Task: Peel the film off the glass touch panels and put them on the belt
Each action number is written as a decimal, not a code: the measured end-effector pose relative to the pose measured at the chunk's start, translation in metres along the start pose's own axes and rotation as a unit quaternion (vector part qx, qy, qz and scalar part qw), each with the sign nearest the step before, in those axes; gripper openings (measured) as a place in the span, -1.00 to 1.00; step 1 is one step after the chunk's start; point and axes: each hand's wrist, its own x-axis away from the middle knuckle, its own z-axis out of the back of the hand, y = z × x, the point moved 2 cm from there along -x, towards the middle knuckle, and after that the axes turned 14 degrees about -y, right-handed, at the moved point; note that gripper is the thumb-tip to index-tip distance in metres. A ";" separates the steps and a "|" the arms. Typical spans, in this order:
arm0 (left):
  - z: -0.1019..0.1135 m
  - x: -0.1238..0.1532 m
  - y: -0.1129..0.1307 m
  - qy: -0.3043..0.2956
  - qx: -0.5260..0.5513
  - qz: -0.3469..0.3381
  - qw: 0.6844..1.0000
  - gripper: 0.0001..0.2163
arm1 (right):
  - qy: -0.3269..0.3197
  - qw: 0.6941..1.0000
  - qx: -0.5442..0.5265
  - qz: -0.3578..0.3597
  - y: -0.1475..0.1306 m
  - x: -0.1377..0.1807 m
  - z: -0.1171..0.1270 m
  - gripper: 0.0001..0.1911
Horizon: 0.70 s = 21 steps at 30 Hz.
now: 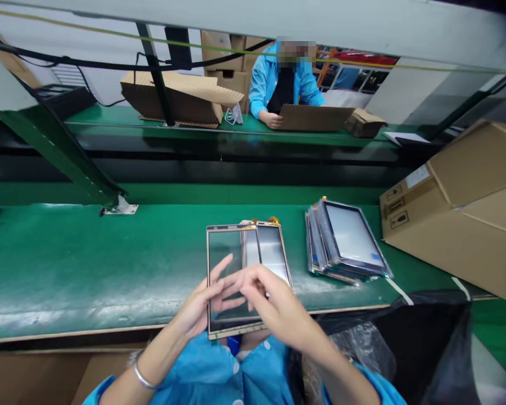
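A clear, see-through touch panel (225, 247) with a thin dark and beige border is held tilted up at the bench's front edge. My left hand (200, 306) grips it at the lower left side, its fingers partly spread across the glass. My right hand (270, 298) is over the panel's lower right part, its fingers bent and pinched together close to my left fingertips. Whatever is between the right fingertips, if anything, is too small to make out. Just behind the held panel lie screen panels (274, 253) with orange flex tabs at their top, partly covered by it.
On the right of the green bench (88, 264) stands a stack of film-wrapped screens (352, 236). A large cardboard box (455, 214) is beyond it. Black plastic (425, 337) hangs at the front right. Across the bench, a person in blue (263, 84) holds cardboard (316, 118).
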 end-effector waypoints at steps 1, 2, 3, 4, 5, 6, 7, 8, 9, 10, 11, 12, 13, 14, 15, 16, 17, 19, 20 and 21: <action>0.001 0.001 -0.002 -0.006 0.016 0.006 1.000 -0.47 | -0.022 1.000 0.000 -0.004 -0.002 -0.007 0.008 -0.88; 0.002 0.002 -0.001 -0.006 0.028 0.002 1.000 -0.47 | -0.017 1.000 0.020 -0.006 -0.002 -0.011 0.015 -0.88; 0.002 0.003 0.000 -0.003 0.037 -0.009 0.999 -0.47 | 0.013 0.999 0.049 -0.008 0.001 -0.011 0.020 -0.88; 0.002 0.004 0.003 0.001 0.043 -0.025 0.999 -0.47 | 0.054 0.996 0.076 -0.011 0.005 -0.007 0.023 -0.87; 0.001 0.005 0.007 0.006 0.047 -0.042 0.998 -0.48 | 0.094 0.991 0.091 -0.016 0.012 -0.001 0.022 -0.86; 0.000 0.006 0.012 0.012 0.049 -0.058 0.997 -0.48 | 0.122 0.988 0.093 -0.022 0.021 0.008 0.018 -0.85; -0.001 0.007 0.016 0.015 0.049 -0.071 0.996 -0.48 | 0.140 0.986 0.085 -0.030 0.029 0.017 0.011 -0.86; -0.003 0.008 0.020 0.016 0.048 -0.082 0.995 -0.49 | 0.151 0.985 0.072 -0.038 0.038 0.027 0.002 -0.88; -0.006 0.008 0.023 0.017 0.046 -0.090 0.995 -0.49 | 0.158 0.985 0.057 -0.046 0.045 0.035 -0.007 -0.90; -0.008 0.009 0.025 0.017 0.042 -0.097 0.994 -0.50 | 0.168 0.983 0.044 -0.053 0.050 0.042 -0.016 -0.92; -0.011 0.009 0.026 0.016 0.036 -0.101 0.994 -0.50 | 0.183 0.981 0.036 -0.058 0.053 0.047 -0.023 -0.92; -0.014 0.010 0.027 0.015 0.030 -0.105 0.994 -0.51 | 0.200 0.978 0.030 -0.061 0.055 0.050 -0.029 -0.92; -0.016 0.010 0.027 0.014 0.025 -0.107 0.994 -0.52 | 0.214 0.975 0.027 -0.061 0.054 0.051 -0.032 -0.91; -0.018 0.011 0.027 0.012 0.019 -0.109 0.994 -0.53 | 0.225 0.972 0.026 -0.058 0.053 0.051 -0.034 -0.91; -0.020 0.012 0.026 0.008 0.014 -0.110 0.994 -0.55 | 0.230 0.971 0.025 -0.053 0.051 0.050 -0.034 -0.91; -0.021 0.014 0.025 0.004 0.010 -0.111 0.994 -0.56 | 0.231 0.971 0.026 -0.047 0.049 0.049 -0.034 -0.90; -0.022 0.015 0.025 -0.001 0.005 -0.113 0.994 -0.57 | 0.230 0.972 0.029 -0.041 0.048 0.048 -0.033 -0.90; -0.023 0.018 0.024 -0.007 -0.007 -0.117 0.993 -0.59 | 0.224 0.973 0.035 -0.033 0.046 0.046 -0.031 -0.90; -0.024 0.020 0.024 -0.010 -0.014 -0.119 0.993 -0.59 | 0.219 0.974 0.038 -0.030 0.046 0.045 -0.030 -0.89; -0.025 0.021 0.025 -0.013 -0.021 -0.122 0.992 -0.59 | 0.213 0.976 0.041 -0.028 0.046 0.045 -0.029 -0.89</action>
